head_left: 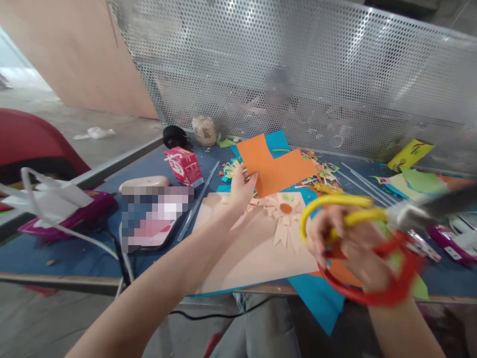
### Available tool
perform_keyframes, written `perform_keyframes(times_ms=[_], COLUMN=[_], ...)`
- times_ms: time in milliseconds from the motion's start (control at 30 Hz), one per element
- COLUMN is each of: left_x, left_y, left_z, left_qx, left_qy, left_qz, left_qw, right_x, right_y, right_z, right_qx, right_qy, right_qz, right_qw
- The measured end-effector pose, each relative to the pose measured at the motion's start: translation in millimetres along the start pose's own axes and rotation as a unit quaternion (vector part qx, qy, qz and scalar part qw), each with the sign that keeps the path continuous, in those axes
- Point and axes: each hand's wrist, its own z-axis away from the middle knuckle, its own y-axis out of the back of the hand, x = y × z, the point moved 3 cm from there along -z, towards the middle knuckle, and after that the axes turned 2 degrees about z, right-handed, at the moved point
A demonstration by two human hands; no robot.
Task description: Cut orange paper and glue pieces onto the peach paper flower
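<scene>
My left hand [243, 185] pinches the left edge of an L-shaped sheet of orange paper [278, 171], lifted above the table. My right hand [346, 243] grips a pair of scissors [397, 219] with one yellow and one red handle. Their blades point right, blurred, and I cannot tell if they are apart. Below both hands lies a large pale peach sheet [238, 263]. On it sits a paper rosette [286, 209] with an orange centre and pointed ribbon tails. Blue paper [320, 298] sticks out from under the sheet past the table's front edge.
Paper scraps [328, 171] are heaped behind the orange sheet. A pink-red carton [183, 166], a phone [160, 219] and a purple power strip [70, 214] with white plugs stand left. A yellow box [410, 154] and coloured papers [421, 181] lie right. A perforated metal panel [298, 59] closes the back.
</scene>
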Motion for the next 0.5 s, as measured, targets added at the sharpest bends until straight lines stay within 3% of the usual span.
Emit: perform_keyframes(times_ms=[67, 200, 500], left_x=[-0.1, 0.3, 6.0], left_y=[-0.8, 1.0, 15.5], left_z=[-0.2, -2.4, -7.2], left_qx=[-0.001, 0.021, 0.125], left_qy=[0.013, 0.008, -0.076], left_qz=[0.044, 0.101, 0.074], left_qw=[0.999, 0.995, 0.986], right_x=[17.1, 51.3, 56.9], right_y=[12.1, 32.9, 63.0], right_z=[-33.1, -67.4, -48.3], right_qx=[-0.013, -0.03, -0.042], right_qy=[-0.02, -0.206, -0.317], right_qz=[-0.044, -0.025, 0.123], right_qw=[0.999, 0.978, 0.94])
